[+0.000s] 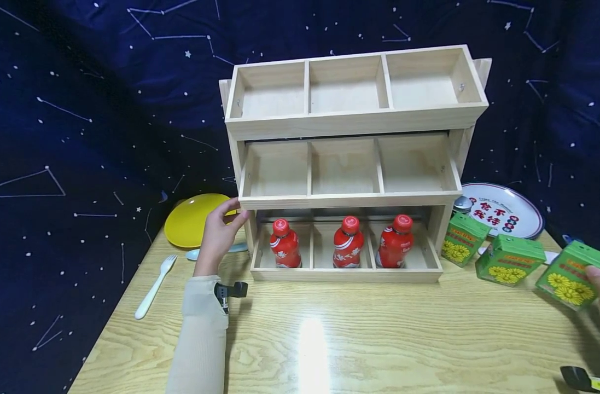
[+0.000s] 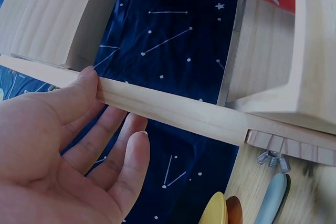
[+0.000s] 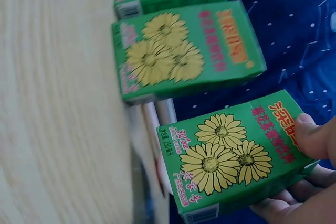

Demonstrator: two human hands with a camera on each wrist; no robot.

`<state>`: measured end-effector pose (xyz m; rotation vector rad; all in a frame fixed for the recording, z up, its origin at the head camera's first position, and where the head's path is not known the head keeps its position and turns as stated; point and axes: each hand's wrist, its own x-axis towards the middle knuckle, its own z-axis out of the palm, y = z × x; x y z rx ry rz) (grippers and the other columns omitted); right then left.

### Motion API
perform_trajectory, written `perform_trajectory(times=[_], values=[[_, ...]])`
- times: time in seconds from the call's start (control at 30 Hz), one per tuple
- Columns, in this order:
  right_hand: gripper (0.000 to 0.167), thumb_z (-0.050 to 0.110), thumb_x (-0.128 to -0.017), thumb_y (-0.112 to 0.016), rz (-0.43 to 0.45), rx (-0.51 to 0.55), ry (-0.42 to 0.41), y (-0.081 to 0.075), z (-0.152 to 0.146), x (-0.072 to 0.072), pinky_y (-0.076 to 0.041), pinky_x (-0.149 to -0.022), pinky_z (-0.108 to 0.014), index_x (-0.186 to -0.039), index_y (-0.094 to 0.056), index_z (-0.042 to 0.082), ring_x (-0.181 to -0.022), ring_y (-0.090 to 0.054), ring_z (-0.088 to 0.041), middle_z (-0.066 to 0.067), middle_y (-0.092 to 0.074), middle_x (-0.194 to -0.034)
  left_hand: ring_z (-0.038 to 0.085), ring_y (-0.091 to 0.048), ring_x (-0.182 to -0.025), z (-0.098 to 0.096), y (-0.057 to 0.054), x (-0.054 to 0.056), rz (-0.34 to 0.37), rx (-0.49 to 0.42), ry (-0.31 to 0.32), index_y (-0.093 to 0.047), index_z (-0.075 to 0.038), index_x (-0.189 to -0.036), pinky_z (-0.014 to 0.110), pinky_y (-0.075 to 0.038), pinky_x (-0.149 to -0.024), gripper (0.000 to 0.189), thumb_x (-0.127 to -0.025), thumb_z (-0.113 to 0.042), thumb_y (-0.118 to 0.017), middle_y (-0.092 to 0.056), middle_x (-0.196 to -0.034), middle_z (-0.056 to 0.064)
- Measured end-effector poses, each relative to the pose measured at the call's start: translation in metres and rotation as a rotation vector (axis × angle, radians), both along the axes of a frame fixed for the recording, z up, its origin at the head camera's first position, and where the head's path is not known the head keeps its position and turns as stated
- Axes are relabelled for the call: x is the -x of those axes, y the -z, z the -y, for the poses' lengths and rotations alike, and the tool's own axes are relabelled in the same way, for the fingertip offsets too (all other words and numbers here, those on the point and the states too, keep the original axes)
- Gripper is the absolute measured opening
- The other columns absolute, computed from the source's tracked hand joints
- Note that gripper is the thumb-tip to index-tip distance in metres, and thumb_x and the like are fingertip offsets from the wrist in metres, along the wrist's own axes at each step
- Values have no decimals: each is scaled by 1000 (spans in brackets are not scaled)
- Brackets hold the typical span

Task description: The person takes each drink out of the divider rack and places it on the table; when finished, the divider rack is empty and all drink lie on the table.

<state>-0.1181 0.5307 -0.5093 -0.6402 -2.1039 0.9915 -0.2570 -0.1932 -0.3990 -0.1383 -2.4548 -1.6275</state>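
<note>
My left hand (image 1: 220,232) is at the left side of a wooden three-tier rack (image 1: 354,127). In the left wrist view its thumb lies on one face of the rack's side post (image 2: 173,111), the fingers behind it. My right hand (image 3: 310,182), partly cut off in the head view, grips a green drink carton (image 3: 223,158) with yellow flowers, thumb on the front face and fingers underneath. Close beside it, two more such cartons (image 1: 510,260) (image 1: 464,239) stand on the table. Red bottles (image 1: 286,246) (image 1: 348,245) (image 1: 395,243) stand one per compartment in the bottom tier.
A yellow plate (image 1: 186,221), a pale fork (image 1: 155,287) and a blue-handled utensil (image 1: 193,254) lie at the left. Behind the cartons a white plate (image 1: 521,205) with red lettering leans near the dark starry cloth (image 1: 83,137). The table (image 1: 378,334) is wood-grained.
</note>
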Motion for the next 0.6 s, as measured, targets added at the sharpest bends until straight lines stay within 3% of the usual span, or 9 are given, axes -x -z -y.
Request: perform_trajectory(times=[0.03, 0.1, 0.33, 0.5, 0.6], values=[[44, 22, -100, -60, -11, 59, -16, 9, -9, 4, -29, -89, -8, -141, -48, 32, -96, -40, 15, 34, -43, -104, 28, -59, -117, 0, 0, 0, -2, 0, 0, -58, -16, -138, 43, -52, -96, 46, -95, -28, -69, -59, -133, 6], [48, 18, -100, -59, -21, 143, -46, 9, -8, 7, -30, -87, -6, -145, -46, 26, -97, -43, 12, 30, -46, -105, 28, -59, -117, 0, 0, 0, -5, 0, 1, -58, -16, -138, 44, -52, -96, 46, -95, -28, -69, -59, -133, 7], [45, 12, -98, -60, -83, 199, -107, 4, 5, 7, -37, -74, 1, -141, -50, 21, -92, -50, 10, 26, -53, -103, 29, -60, -115, 0, 0, 0, -16, 1, 3, -58, -15, -138, 43, -52, -96, 46, -95, -26, -68, -59, -132, 7], [44, 4, -96, -61, -113, 245, -129, 4, 8, 4, -38, -76, 1, -137, -53, 20, -95, -52, 7, 23, -57, -103, 31, -60, -115, 1, 0, 1, -29, -6, 16, -57, -13, -138, 43, -52, -96, 47, -95, -25, -69, -60, -131, 9], [49, 4, -97, -59, -90, 216, -131, 2, 5, 4, -37, -88, -3, -142, -47, 21, -107, -49, 5, 22, -53, -115, 32, -60, -115, 0, 0, 1, -25, -14, 16, -58, -13, -138, 43, -52, -96, 47, -94, -25, -69, -60, -131, 9]])
